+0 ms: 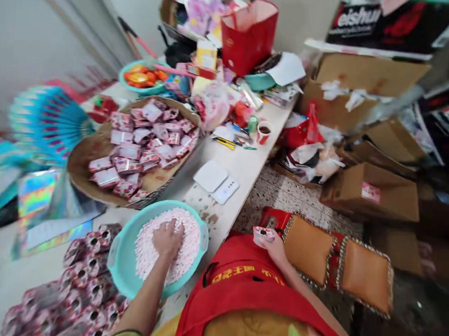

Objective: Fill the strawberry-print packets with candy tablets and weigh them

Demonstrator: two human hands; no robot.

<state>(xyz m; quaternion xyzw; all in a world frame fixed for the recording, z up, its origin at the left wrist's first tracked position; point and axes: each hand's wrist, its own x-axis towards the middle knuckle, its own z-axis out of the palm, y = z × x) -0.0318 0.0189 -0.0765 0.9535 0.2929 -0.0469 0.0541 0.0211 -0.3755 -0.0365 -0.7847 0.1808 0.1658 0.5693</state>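
My left hand (168,241) is down in a turquoise basin (119,250) full of small pale pink pellets (191,231). Its fingers are spread apart, with the tips sunk among the pellets. In my right hand (275,246) is a small pink-and-white printed packet (263,234) with a dark round hole facing up, held over my red apron (248,289). To the left of the basin stand several similar packets (94,286) in rows, dark holes showing. Behind the basin, a wide shallow cardboard-coloured tray (83,168) holds a pile of pink packets (129,150).
A white digital scale (211,176) lies on the table behind the basin. Pens, a paper cup (263,133) of dark drink and a red bag (248,36) are farther back. Cushioned seats (306,250) and cardboard boxes (373,193) occupy the right side.
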